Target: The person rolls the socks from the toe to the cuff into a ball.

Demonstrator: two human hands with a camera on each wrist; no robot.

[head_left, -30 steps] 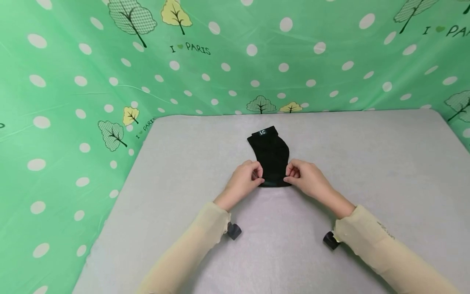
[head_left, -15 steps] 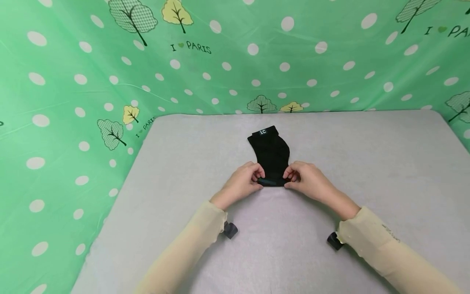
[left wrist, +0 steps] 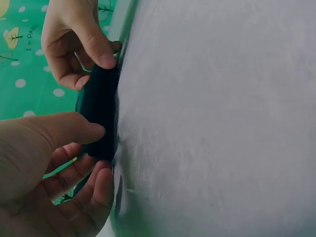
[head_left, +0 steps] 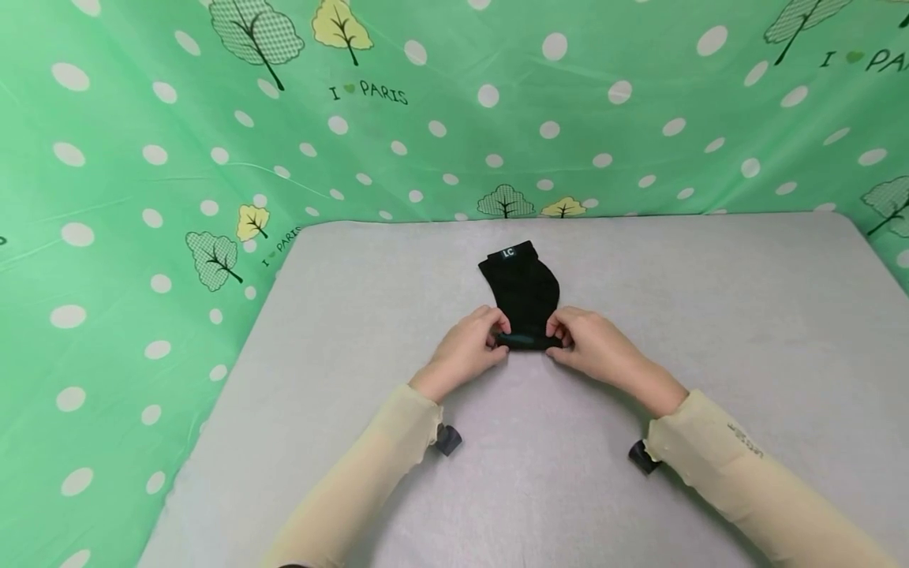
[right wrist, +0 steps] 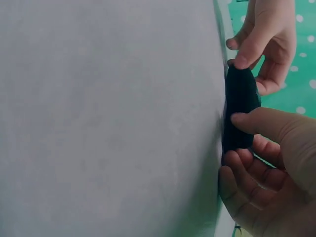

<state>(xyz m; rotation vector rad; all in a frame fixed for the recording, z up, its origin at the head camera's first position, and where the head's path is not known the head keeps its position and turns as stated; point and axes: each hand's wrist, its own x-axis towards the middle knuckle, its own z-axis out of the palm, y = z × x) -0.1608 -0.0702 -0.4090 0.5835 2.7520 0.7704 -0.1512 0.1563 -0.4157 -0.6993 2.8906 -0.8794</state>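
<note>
Black socks (head_left: 527, 296) lie flat on the table, a white-lettered label on the cuff at the far end and a second edge showing beside it. Their near end is turned up into a thick roll (left wrist: 98, 106). My left hand (head_left: 465, 343) pinches the left end of this roll between thumb and fingers. At its right end my right hand (head_left: 604, 347) does the same, thumb on the near side. In the right wrist view the right thumb presses along the roll (right wrist: 242, 94), with the other fingers curled beneath its end.
A grey cloth-covered table (head_left: 369, 292) extends around the hands on every side. Behind it and at the left hangs a green dotted curtain (head_left: 454, 102). Small black devices (head_left: 447, 439) sit at both sleeve cuffs.
The near end of the socks has rolled a little farther away from me and looks thicker. Both hands have shifted slightly forward with it, while the cuff end stays in place.
</note>
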